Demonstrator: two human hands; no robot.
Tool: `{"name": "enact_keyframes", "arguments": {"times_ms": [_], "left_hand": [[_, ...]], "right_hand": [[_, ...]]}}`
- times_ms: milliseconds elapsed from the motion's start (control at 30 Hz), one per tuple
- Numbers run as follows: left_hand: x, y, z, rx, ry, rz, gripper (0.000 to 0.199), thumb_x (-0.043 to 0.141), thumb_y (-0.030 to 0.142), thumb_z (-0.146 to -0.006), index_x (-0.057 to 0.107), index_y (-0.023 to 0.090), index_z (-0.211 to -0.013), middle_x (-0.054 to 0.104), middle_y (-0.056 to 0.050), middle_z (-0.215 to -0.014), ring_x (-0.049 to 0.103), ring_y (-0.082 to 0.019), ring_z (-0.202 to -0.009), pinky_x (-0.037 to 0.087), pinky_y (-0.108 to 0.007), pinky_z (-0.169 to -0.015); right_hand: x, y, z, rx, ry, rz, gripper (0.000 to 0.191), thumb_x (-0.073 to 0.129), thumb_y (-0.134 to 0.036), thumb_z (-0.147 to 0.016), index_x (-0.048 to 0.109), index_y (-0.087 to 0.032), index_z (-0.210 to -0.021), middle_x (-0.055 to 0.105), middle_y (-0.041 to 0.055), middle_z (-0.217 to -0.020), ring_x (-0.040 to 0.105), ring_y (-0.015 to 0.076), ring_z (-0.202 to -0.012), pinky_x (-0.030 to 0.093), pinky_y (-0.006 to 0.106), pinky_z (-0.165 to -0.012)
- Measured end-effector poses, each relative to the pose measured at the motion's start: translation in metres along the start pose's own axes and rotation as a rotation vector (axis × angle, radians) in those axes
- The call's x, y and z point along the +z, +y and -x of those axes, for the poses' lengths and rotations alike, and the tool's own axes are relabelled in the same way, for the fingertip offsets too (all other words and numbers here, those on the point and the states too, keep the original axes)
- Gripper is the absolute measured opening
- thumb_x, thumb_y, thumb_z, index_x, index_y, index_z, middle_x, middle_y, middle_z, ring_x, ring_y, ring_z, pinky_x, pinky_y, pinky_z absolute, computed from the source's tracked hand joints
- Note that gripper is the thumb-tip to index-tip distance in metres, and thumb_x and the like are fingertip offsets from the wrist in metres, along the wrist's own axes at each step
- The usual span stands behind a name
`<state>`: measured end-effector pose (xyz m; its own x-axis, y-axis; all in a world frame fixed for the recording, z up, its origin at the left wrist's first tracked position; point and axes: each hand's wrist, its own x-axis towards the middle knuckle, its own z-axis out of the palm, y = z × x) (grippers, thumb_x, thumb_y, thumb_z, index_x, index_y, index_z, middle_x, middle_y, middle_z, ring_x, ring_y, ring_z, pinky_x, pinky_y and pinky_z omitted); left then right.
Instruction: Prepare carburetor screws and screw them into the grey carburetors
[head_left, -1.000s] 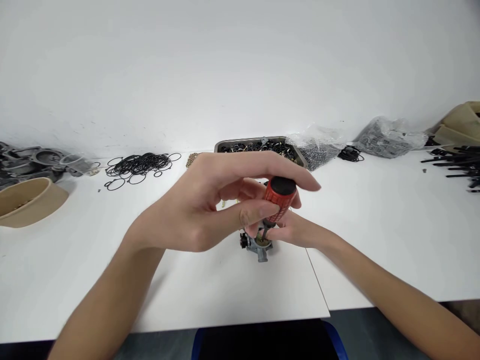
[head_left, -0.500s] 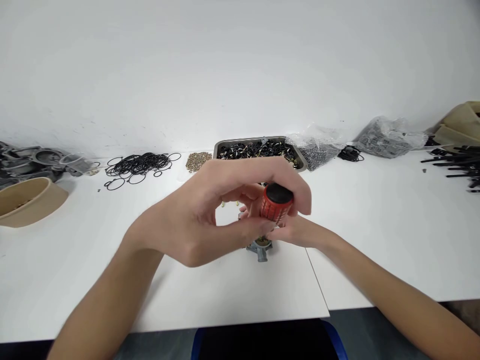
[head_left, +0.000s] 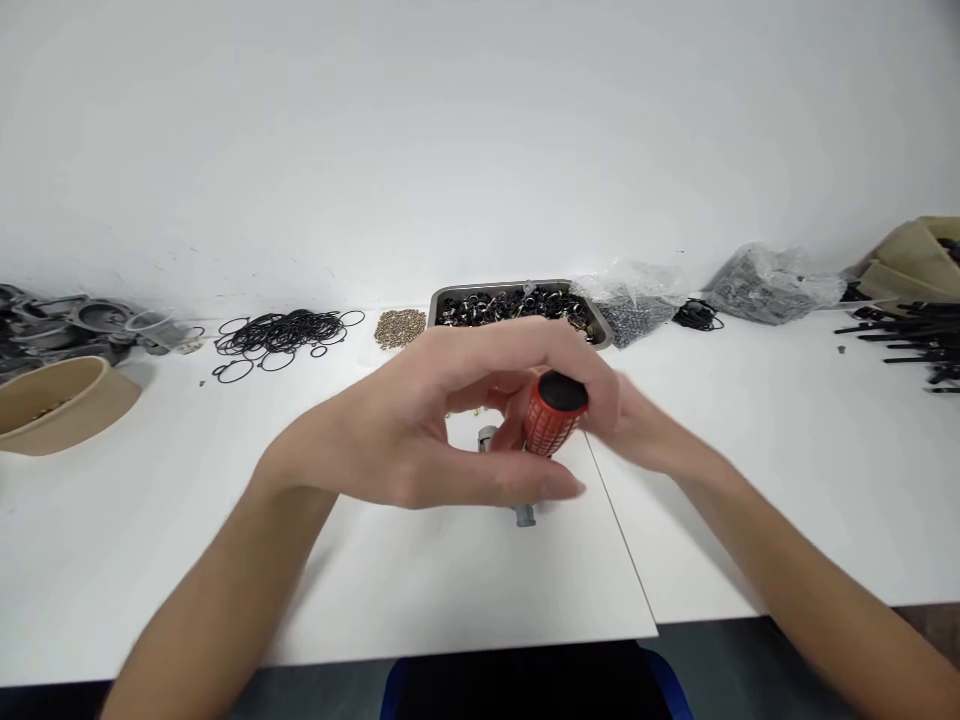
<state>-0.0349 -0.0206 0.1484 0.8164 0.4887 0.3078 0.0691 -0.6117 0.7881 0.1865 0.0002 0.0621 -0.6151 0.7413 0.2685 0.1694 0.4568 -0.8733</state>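
My left hand (head_left: 450,420) is closed around a red screwdriver-like handle (head_left: 551,425) with a black end cap, tilted toward the camera. Beneath it, a grey metal part (head_left: 525,515) rests on the white table, mostly hidden by the fingers. Behind the handle is my right hand (head_left: 634,425), reaching in from the right; its fingers are mostly covered by my left hand, so what they hold is hidden. The tool's lower end is also out of sight.
Along the wall lie black rings (head_left: 281,335), brass pieces (head_left: 400,327), a metal tray (head_left: 433,308) of black parts and plastic bags (head_left: 772,285). A beige bowl (head_left: 105,398) and grey castings (head_left: 97,318) are left, black rods (head_left: 915,335) right.
My right hand has moved up and further behind my left hand. The left thumb has shifted right and extends past the red handle, which sits slightly lower and further right.
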Motion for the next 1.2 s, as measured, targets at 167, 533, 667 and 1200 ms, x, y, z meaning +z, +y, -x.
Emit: {"name": "enact_keyframes", "arguments": {"times_ms": [167, 533, 667, 1200], "left_hand": [[0.006, -0.004, -0.005, 0.006, 0.128, 0.108, 0.046, 0.075, 0.019, -0.075, 0.054, 0.024, -0.116, 0.065, -0.004, -0.088, 0.065, -0.016, -0.074, 0.056, -0.028, -0.061], [0.008, -0.01, -0.003, 0.023, 0.104, 0.283, 0.063, 0.065, 0.016, -0.084, 0.036, 0.027, -0.139, 0.068, -0.008, -0.098, 0.068, -0.017, -0.074, 0.055, -0.025, -0.054], [0.008, -0.01, -0.003, 0.024, 0.08, 0.308, 0.061, 0.063, 0.016, -0.085, 0.035, 0.026, -0.138, 0.067, -0.007, -0.096, 0.067, -0.017, -0.077, 0.055, -0.025, -0.055], [0.01, -0.011, -0.006, 0.137, 0.209, 0.155, 0.06, 0.072, 0.012, -0.075, 0.048, 0.024, -0.129, 0.063, -0.002, -0.1, 0.066, -0.019, -0.088, 0.058, -0.028, -0.066]], "right_hand": [[-0.038, -0.071, -0.003, -0.215, 0.398, 0.199, 0.012, 0.058, -0.021, -0.091, 0.069, -0.022, -0.095, 0.064, 0.0008, -0.081, 0.058, 0.0123, -0.07, 0.049, 0.029, -0.06], [-0.039, -0.132, -0.003, -0.207, -0.137, 0.573, 0.022, 0.057, -0.022, -0.091, 0.067, -0.031, -0.109, 0.068, -0.0023, -0.106, 0.064, 0.014, -0.084, 0.054, 0.028, -0.071], [-0.036, -0.123, -0.008, -0.3, -0.176, 0.578, 0.022, 0.052, -0.014, -0.091, 0.068, -0.024, -0.103, 0.069, 0.0, -0.101, 0.064, 0.0128, -0.082, 0.05, 0.024, -0.067], [-0.017, -0.124, -0.014, -0.336, -0.046, 0.66, 0.012, 0.057, -0.023, -0.09, 0.066, -0.022, -0.099, 0.068, 0.0006, -0.097, 0.061, 0.0129, -0.078, 0.047, 0.024, -0.064]]}}
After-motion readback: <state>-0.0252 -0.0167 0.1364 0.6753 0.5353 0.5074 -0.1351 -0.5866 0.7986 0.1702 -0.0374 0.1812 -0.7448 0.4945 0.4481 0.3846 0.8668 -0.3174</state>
